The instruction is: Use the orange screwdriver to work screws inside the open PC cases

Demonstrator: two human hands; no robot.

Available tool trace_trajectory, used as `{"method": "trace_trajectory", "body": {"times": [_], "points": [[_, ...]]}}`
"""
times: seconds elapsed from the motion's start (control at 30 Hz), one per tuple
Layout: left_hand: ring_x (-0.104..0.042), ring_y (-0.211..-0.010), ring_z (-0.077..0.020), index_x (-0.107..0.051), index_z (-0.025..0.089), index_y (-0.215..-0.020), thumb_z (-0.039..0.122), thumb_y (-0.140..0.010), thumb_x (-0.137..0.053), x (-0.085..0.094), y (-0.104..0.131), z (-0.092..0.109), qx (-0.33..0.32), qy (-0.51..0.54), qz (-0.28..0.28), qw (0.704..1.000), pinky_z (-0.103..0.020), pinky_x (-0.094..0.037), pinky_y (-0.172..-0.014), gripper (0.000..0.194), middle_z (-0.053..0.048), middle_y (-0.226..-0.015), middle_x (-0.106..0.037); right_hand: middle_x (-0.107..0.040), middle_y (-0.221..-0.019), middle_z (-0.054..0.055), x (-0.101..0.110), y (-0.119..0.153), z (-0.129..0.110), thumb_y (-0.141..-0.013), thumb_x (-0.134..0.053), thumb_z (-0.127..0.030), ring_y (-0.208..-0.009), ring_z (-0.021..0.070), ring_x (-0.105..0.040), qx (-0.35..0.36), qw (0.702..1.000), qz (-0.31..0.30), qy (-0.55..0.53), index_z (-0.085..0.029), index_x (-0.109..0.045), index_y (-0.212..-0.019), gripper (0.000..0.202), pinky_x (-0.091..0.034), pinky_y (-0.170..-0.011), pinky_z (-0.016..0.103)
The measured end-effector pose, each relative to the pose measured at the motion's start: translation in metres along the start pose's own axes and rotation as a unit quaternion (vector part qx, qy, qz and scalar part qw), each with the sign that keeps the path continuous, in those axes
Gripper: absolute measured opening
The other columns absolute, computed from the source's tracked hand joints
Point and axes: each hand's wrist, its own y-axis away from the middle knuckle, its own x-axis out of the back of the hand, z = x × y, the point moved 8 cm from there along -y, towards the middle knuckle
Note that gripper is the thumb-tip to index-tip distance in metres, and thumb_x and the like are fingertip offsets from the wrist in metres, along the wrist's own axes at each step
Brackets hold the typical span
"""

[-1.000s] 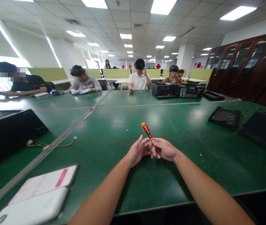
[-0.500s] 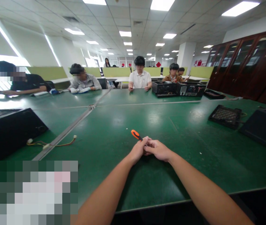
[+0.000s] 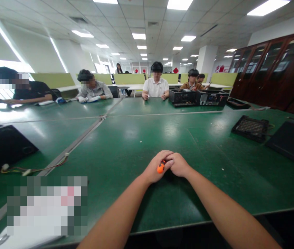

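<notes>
My left hand [image 3: 156, 168] is closed around a screwdriver with an orange and black handle [image 3: 161, 167]. The rounded orange handle end points back toward me, and its shaft is hidden by the fingers. Pressed against the left hand's fingers is my right hand [image 3: 180, 165], its own fingers curled in. Whether it grips part of the screwdriver cannot be seen. Both hands rest close together just above or on the green tabletop [image 3: 126, 193], near its front edge.
At left stand a black computer case [image 3: 4, 147] and a wire with white plugs [image 3: 35, 169]. A blurred white object [image 3: 40, 221] lies front left. To the right are a black front panel [image 3: 250, 128] and another dark case [image 3: 292, 143]. Several people sit across, near opened cases [image 3: 211, 98].
The screwdriver has swung round in my left hand; its handle pointed away and now points toward me. At left, the black case and its wire have shifted further left.
</notes>
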Motion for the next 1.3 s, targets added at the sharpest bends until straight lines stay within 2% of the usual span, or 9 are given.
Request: {"method": "trace_trajectory", "body": {"times": [0.2,0.43,0.6,0.7,0.8,0.97,1.1,1.2,1.3], "points": [[-0.046,-0.133,-0.0292,-0.051,0.022,-0.139,0.039,-0.089,-0.064,0.013,0.001,-0.001,0.004,-0.016,0.068,0.998,-0.045,-0.032,-0.116,0.054,-0.013,-0.141,-0.052,-0.076,-0.104,0.007,0.012,-0.001,0.004,-0.075,-0.064,-0.016,-0.102,0.0277,-0.067,-0.026,0.999,0.037,-0.001,-0.021,-0.076,-0.097,0.026,-0.048,-0.093,0.041],[-0.049,-0.130,-0.0282,-0.047,0.019,-0.140,0.044,-0.094,-0.053,0.024,0.005,-0.039,0.130,-0.027,0.118,0.984,-0.046,-0.031,-0.116,0.052,-0.014,-0.140,-0.051,-0.072,-0.069,0.008,-0.012,0.000,0.015,-0.088,-0.056,-0.044,-0.052,0.0158,-0.067,-0.109,0.989,-0.016,-0.098,-0.014,-0.069,-0.088,0.033,-0.048,-0.047,0.023],[-0.054,-0.121,-0.0267,-0.057,0.019,-0.131,0.044,-0.096,-0.049,0.026,0.004,-0.037,0.127,0.006,0.144,0.981,-0.043,-0.038,-0.110,0.044,-0.012,-0.129,-0.058,-0.076,-0.089,0.008,0.006,-0.003,0.004,-0.087,-0.059,-0.044,-0.082,0.0202,-0.071,-0.058,0.993,0.053,-0.088,-0.015,-0.068,-0.110,0.038,-0.055,-0.074,0.032],[-0.055,-0.118,-0.0266,-0.067,0.022,-0.120,0.043,-0.092,-0.058,0.021,0.000,-0.019,0.065,0.016,0.110,0.992,-0.043,-0.039,-0.110,0.036,-0.010,-0.121,-0.061,-0.076,-0.092,0.006,0.011,-0.003,0.002,-0.083,-0.063,-0.038,-0.091,0.0238,-0.069,-0.032,0.996,0.066,-0.040,-0.019,-0.075,-0.095,0.026,-0.051,-0.084,0.035],[-0.055,-0.116,-0.0272,-0.074,0.023,-0.112,0.039,-0.088,-0.065,0.016,-0.001,-0.006,0.020,-0.020,0.081,0.996,-0.045,-0.041,-0.108,0.030,-0.010,-0.119,-0.060,-0.075,-0.074,0.004,0.010,-0.003,0.009,-0.076,-0.068,-0.027,-0.078,0.0241,-0.067,-0.048,0.998,0.045,0.013,-0.018,-0.076,-0.072,0.013,-0.048,-0.078,0.034],[-0.057,-0.112,-0.0262,-0.074,0.024,-0.113,0.037,-0.089,-0.064,0.020,0.001,-0.001,0.001,-0.056,0.108,0.993,-0.044,-0.043,-0.105,0.029,-0.010,-0.120,-0.058,-0.075,-0.072,0.004,0.007,-0.002,0.013,-0.077,-0.070,-0.029,-0.076,0.0231,-0.067,-0.080,0.996,0.016,0.041,-0.016,-0.077,-0.073,0.015,-0.046,-0.069,0.030],[-0.054,-0.119,-0.0269,-0.070,0.022,-0.117,0.043,-0.089,-0.061,0.031,0.003,-0.022,0.092,-0.058,0.153,0.982,-0.043,-0.036,-0.111,0.037,-0.009,-0.122,-0.059,-0.074,-0.070,0.006,-0.012,0.004,0.012,-0.086,-0.060,-0.035,-0.056,0.0158,-0.064,-0.133,0.989,-0.067,-0.008,-0.014,-0.074,-0.077,0.026,-0.044,-0.052,0.024],[-0.059,-0.105,-0.0274,-0.076,0.020,-0.090,0.054,-0.090,-0.054,0.028,0.004,-0.040,0.175,-0.050,0.120,0.976,-0.042,-0.042,-0.105,0.041,-0.008,-0.107,-0.066,-0.075,-0.070,0.011,-0.032,0.013,0.013,-0.091,-0.050,-0.041,-0.047,0.0136,-0.062,-0.177,0.971,-0.146,-0.063,-0.013,-0.071,-0.080,0.037,-0.042,-0.040,0.021],[-0.062,-0.096,-0.0278,-0.075,0.020,-0.065,0.056,-0.089,-0.053,0.023,0.004,-0.043,0.185,-0.049,0.084,0.978,-0.041,-0.045,-0.099,0.049,-0.009,-0.100,-0.069,-0.076,-0.074,0.012,-0.033,0.014,0.013,-0.091,-0.050,-0.042,-0.050,0.0128,-0.063,-0.183,0.969,-0.143,-0.088,-0.013,-0.070,-0.079,0.036,-0.045,-0.041,0.021]]}}
